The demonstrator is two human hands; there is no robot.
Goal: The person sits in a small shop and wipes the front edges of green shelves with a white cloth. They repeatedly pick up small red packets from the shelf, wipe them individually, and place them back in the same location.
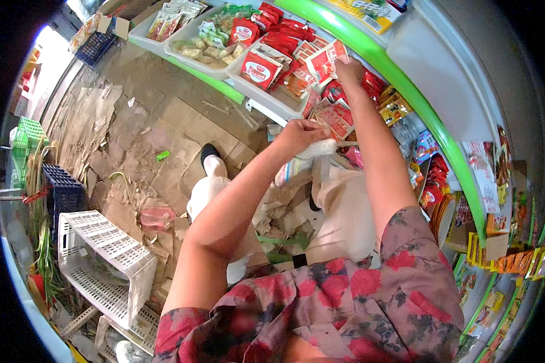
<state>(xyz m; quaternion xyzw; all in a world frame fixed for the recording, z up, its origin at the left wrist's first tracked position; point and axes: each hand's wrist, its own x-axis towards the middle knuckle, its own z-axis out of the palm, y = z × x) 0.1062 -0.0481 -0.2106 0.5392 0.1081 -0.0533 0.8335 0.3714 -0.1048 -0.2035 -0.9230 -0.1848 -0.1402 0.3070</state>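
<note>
My right hand (350,72) grips the edge of a red-and-white packet (325,61) over the shelf of packaged goods. Lower and to the left, my left hand (303,136) is at the near edge of another red-and-white packet (336,119); its fingers are bent, and whether they hold the packet is not clear. A pale fluffy cloth (317,149) lies just below my left hand. Beside the hands, a translucent plastic bin (272,96) holds upright red and white packets. A second bin (200,67) contains pale pieces, green-and-white packets and red packets.
A bright green shelf rail (418,109) curves behind the goods. Yellow packets (394,106) and other snack bags lie on the right. Torn cardboard (131,149) covers the floor. At the lower left are a white plastic crate (104,240) and a dark blue crate (63,193).
</note>
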